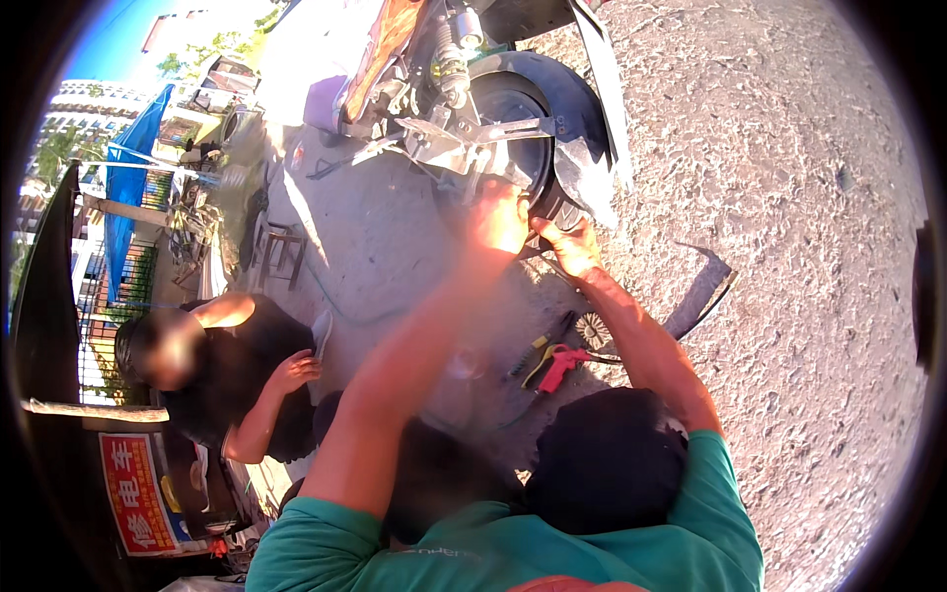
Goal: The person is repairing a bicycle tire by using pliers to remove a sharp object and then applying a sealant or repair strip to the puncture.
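Wheel grasped at near edge by right hand; left hand's grip can't be told.
Wheel aligned near-far, side face turned left.

The black-tyred wheel sits mounted on the scooter, metal brackets partly covering its side.

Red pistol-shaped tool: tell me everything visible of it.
The red pistol-shaped tool looks plastic, with a thick body and apparent handle. It lies on the ground beyond the person's right knee, a yellow tool on its left and a pale ribbed disc close by. A dark hose appears to leave its right end. Neither the left grip nor the right grip touches it.
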Available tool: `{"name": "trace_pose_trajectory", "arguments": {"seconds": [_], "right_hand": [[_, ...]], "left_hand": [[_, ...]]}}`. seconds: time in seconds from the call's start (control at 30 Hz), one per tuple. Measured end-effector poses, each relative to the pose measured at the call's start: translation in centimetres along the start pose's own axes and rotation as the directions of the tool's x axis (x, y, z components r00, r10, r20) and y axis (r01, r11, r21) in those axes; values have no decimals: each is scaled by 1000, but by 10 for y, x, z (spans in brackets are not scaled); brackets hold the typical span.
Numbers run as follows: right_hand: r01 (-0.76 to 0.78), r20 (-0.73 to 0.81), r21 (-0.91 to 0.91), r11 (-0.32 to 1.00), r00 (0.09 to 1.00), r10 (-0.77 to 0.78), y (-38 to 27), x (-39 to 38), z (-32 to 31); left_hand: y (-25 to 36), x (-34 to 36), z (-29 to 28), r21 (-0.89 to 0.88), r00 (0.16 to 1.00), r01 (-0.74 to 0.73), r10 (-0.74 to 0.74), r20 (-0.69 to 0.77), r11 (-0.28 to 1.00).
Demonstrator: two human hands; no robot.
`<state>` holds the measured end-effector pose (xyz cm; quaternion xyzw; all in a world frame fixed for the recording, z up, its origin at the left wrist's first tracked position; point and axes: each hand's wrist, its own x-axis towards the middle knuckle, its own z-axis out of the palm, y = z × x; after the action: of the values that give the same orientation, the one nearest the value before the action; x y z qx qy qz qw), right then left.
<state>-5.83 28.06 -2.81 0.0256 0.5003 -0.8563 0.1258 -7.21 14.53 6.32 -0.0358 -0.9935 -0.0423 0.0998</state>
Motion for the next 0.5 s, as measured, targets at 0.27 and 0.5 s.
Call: {"name": "trace_pose_trajectory", "arguments": {"seconds": [0.27,0.5], "right_hand": [[-66,-19,-73,995,998,64,-5,-2,-7],[81,-83,46,996,994,-77,11,7,-7]], "left_hand": [[14,25,-16,70,969,85,-99,228,994],[21,48,-15,111,898,190,-218,382,976]]}}
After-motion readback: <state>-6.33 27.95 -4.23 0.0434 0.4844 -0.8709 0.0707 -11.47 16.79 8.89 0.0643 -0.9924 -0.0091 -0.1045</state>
